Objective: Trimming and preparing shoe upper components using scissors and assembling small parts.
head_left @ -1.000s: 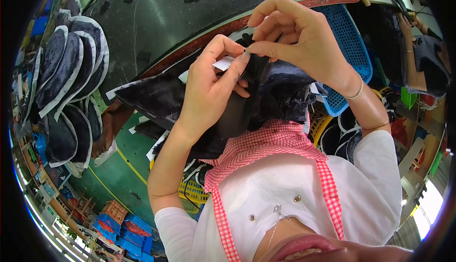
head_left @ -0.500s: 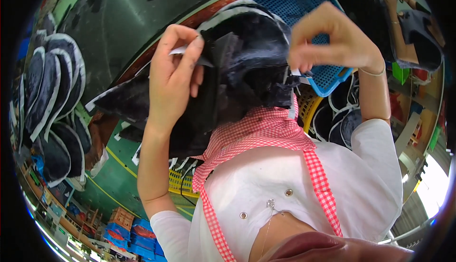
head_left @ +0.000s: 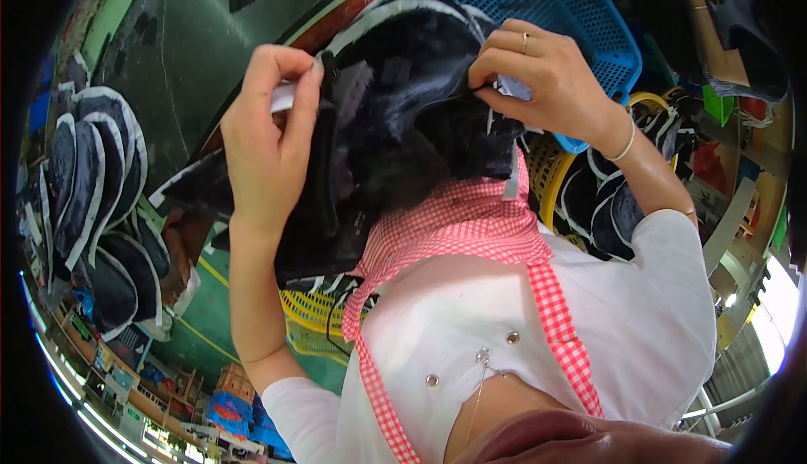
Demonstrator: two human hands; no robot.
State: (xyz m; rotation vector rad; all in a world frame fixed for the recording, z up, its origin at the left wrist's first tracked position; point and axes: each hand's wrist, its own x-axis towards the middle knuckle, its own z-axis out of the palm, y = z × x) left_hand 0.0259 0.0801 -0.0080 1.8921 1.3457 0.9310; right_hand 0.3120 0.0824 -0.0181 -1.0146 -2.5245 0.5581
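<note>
A dark, black fabric piece [head_left: 395, 111] lies across my lap, over a red-and-white checked apron [head_left: 454, 220]. At its upper left, my left hand [head_left: 273, 136] pinches a dark edge of it between thumb and forefinger. A small white piece [head_left: 283, 97] shows inside the curled fingers of that hand. On the other side my right hand [head_left: 542, 81] is closed on the fabric's right edge with thumb and fingertips. A pale scrap [head_left: 513, 87] shows beneath the right palm. White-edged black pieces [head_left: 412, 2] lie behind the fabric.
A dark worktop [head_left: 210, 52] fills the far left. Blue [head_left: 618, 35] and yellow [head_left: 551, 170] baskets stand at the right, near more black pieces. White-edged black pieces [head_left: 101, 161] hang in a stack at the left. Another person's arm [head_left: 719, 52] shows at the upper right.
My right hand, blurred before, has come down and left onto the fabric's right edge. My left hand has shifted slightly left, still pinching the dark edge.
</note>
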